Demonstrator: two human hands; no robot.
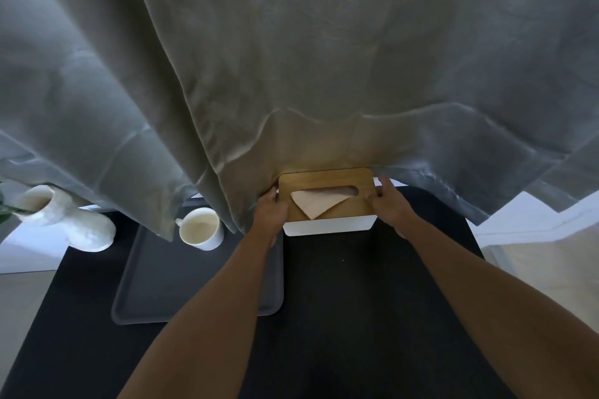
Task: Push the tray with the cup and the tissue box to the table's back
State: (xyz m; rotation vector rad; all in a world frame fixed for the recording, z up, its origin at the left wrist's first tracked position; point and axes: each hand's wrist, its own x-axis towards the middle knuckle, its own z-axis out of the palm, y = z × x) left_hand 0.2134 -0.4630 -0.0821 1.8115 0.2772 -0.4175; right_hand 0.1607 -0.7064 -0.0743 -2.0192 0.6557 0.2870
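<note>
A white tissue box (329, 226) with a wooden lid and a tissue sticking out of its slot sits at the back of the black table, right of the tray. My left hand (270, 209) grips its left end and my right hand (390, 202) grips its right end. A dark grey tray (155, 285) lies flat on the table's left half. A white cup (201, 228) stands on the tray's far right corner. My left forearm crosses over the tray's right edge.
A grey curtain (291, 74) hangs over the table's back edge and touches the box and the cup's far side. A white vase (71, 220) lies at the back left. The black table (356, 301) runs toward me between my arms.
</note>
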